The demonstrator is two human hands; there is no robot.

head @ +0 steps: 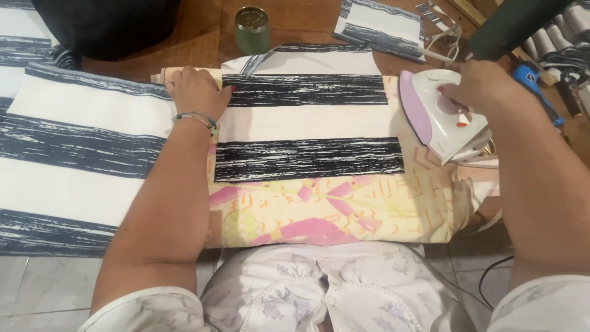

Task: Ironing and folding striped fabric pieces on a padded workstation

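While pressed flat on the upper left corner of the black-and-white striped rectangular fabric piece, left hand spread open, palm down, fingers toward the top edge, beaded bracelet at the wrist. Striped piece laid flat on the pastel yellow-and-pink patterned padded ironing cover, two black bands running across it and white bands between. Just right of the striped piece, white-and-lilac plastic steam iron, tipped up on its side with the soleplate facing the striped piece. Right hand closed around the iron's handle from above. Left of the striped piece, a large sheet of matching navy-and-white striped cloth, spread flat and reaching under the left forearm. Beyond the striped piece's top edge, a green cylindrical metal cup standing upright on the brown wooden table. Up and right of the striped piece, another folded piece of striped fabric. Further right, past the iron, a blue plastic-handled tool, its kind not clear. Below the striped piece, past the near edge of the cover, lap in pale floral-print clothing.
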